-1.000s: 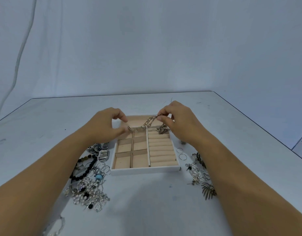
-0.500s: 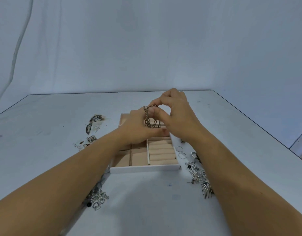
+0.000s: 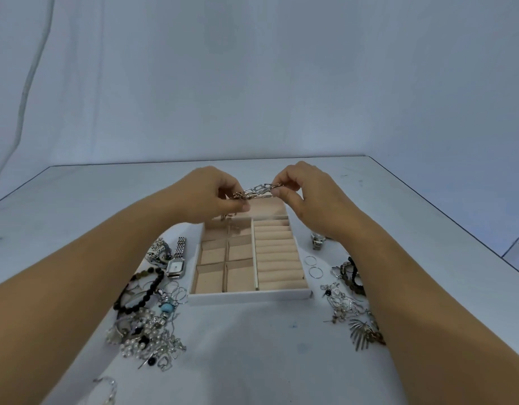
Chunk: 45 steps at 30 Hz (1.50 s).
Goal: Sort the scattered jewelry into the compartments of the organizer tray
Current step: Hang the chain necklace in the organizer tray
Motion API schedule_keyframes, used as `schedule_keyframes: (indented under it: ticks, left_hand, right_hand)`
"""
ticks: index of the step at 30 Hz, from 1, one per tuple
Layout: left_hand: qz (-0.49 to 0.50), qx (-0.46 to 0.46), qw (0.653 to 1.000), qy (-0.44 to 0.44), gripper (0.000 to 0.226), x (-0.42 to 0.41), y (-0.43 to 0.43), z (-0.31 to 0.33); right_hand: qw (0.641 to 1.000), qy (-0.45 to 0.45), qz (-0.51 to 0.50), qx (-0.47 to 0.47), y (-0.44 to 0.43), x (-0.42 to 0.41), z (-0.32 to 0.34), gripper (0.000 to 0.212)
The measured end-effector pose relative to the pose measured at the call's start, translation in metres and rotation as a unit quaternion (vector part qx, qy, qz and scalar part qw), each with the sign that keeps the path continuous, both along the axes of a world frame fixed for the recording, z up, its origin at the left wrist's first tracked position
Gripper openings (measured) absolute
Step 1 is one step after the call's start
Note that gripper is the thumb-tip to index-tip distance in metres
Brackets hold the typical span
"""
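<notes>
I am watching the left hand (image 3: 207,194) pinching one end of a chunky silver-and-gold link chain (image 3: 258,192) between thumb and curled fingertips. The right hand (image 3: 305,197) is pinching the other end. The chain is stretching between them in the air above the far end of the white organizer tray (image 3: 249,296). Beige lining is showing in the tray's near square compartments on the left, and padded ring rolls are filling its right side. A silver square-faced watch (image 3: 176,266) is lying on the table just beside the tray's left wall, and two thin silver rings (image 3: 313,266) are lying beside its right wall.
</notes>
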<state>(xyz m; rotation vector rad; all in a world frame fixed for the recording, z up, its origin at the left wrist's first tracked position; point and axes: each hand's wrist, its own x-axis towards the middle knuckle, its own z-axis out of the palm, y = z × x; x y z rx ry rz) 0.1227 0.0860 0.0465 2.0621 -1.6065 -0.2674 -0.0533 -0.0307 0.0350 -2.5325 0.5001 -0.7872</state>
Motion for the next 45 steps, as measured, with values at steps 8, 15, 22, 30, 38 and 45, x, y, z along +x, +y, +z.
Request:
schedule_keyframes:
  ticks: [8,15,22,30,38,45]
  left_hand:
    - [0.018,0.016,0.989,-0.143,0.013,0.023,0.002,0.022]
    - [0.019,0.017,0.991,-0.133,0.012,0.033,-0.001,0.007]
    - [0.045,-0.041,0.998,0.003,0.01,0.037,-0.004,-0.007]
    - [0.076,-0.096,0.992,-0.023,0.008,0.041,-0.004,-0.003]
    - [0.098,-0.134,0.986,-0.007,0.01,0.039,-0.008,-0.011]
    - [0.059,-0.04,0.993,-0.098,0.014,0.039,-0.013,-0.033]
  right_hand:
    - [0.999,0.011,0.01,0.036,-0.005,0.013,0.005,0.006]
    - [0.999,0.038,-0.011,-0.018,-0.016,0.018,-0.001,0.008]
    - [0.999,0.021,-0.029,-0.022,-0.019,0.02,-0.002,0.009]
    - [0.998,-0.003,-0.029,-0.059,-0.025,0.034,0.023,0.011]
    - [0.997,0.012,-0.041,-0.061,-0.028,0.035,0.006,0.009]
    - [0.998,0.019,-0.032,-0.048,-0.024,0.039,0.002,0.009]
